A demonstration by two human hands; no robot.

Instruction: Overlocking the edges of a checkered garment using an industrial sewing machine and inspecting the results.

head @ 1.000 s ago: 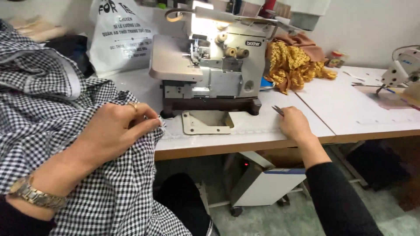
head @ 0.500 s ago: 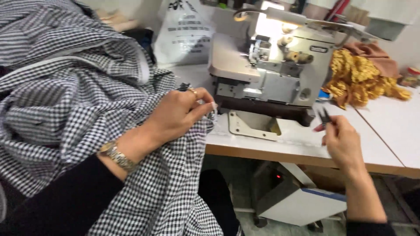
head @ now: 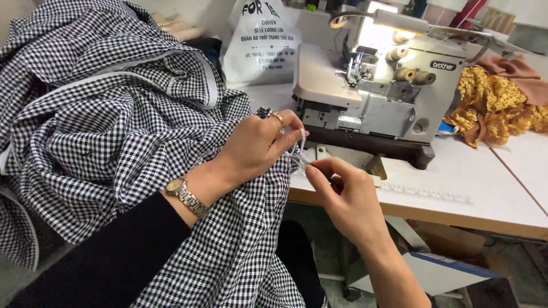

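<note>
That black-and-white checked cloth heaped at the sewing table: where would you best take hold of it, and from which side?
Probably at the free edge of the black-and-white checked cloth near the table's front, coming from above. There it narrows to a thin fold that fingers can pinch, as the left hand does now; the right hand meets it there. Elsewhere it lies in loose bulk.

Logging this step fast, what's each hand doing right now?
Left hand: closed, pinching the checked fabric at its edge.
Right hand: closed on a small metal tool, tip at the fabric.
</note>
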